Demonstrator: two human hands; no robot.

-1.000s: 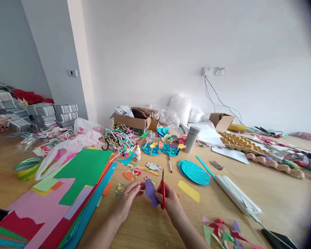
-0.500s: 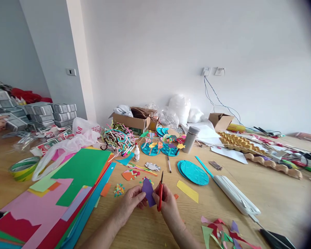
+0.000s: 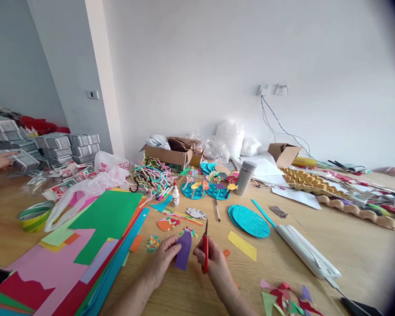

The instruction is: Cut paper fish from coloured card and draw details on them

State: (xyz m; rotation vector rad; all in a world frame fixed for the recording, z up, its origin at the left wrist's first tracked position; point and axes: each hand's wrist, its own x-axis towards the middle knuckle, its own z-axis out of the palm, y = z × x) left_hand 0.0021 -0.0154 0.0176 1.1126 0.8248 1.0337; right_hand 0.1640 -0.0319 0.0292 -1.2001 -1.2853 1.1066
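Pinching purple paper (image 3: 184, 251) by its left edge, the fingers (image 3: 174, 251) of the left hand (image 3: 163, 260) hold it over the desk (image 3: 253, 278); those of the right hand (image 3: 213, 259) grip red scissors (image 3: 206, 253) just beside it. Writing on the bottle (image 3: 175, 197) and plastic bag (image 3: 85, 188) is illegible.

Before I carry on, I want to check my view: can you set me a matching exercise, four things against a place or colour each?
1. Scissors
2. Purple paper
3. Flask
4. Power strip

A. Silver-grey
B. In the left hand
C. White
D. In the right hand

Pairs: 1-D, 2-B, 3-A, 4-C
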